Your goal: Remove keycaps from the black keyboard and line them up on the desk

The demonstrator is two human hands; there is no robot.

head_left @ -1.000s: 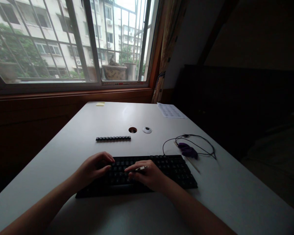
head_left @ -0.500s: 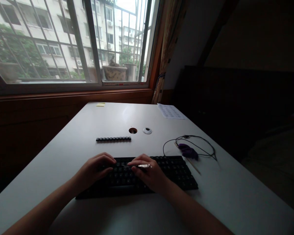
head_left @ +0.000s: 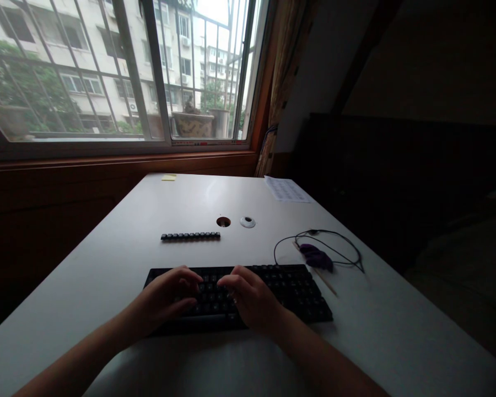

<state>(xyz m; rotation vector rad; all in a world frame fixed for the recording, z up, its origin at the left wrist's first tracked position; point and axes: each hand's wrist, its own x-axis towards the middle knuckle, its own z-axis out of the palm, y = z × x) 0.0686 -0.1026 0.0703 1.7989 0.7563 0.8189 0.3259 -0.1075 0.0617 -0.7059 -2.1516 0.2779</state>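
Note:
A black keyboard [head_left: 301,292] lies on the white desk in front of me. Over its left part is my left hand [head_left: 171,292], its thumb and bent fingers apart and nothing visible between them. My right hand [head_left: 254,298] is above the middle keys, fingers curled inward. Small glints beneath its fingers mark a silver tool [head_left: 233,300], mostly hidden, which looked like a wire keycap puller a moment ago. Behind the keyboard, a row of black keycaps [head_left: 190,236] stands in a straight line.
To the right lie a looped black cable [head_left: 357,251], a dark purple cloth item [head_left: 316,257] and a thin stick [head_left: 325,282]. Further back are a round desk hole [head_left: 224,221], a white ring cover [head_left: 248,221], printed paper [head_left: 287,189] and a yellow note [head_left: 169,177].
My right hand has turned and its fingers have curled, so the silver tool is now mostly hidden. My left hand has shifted slightly right and down, its thumb and fingers further apart.

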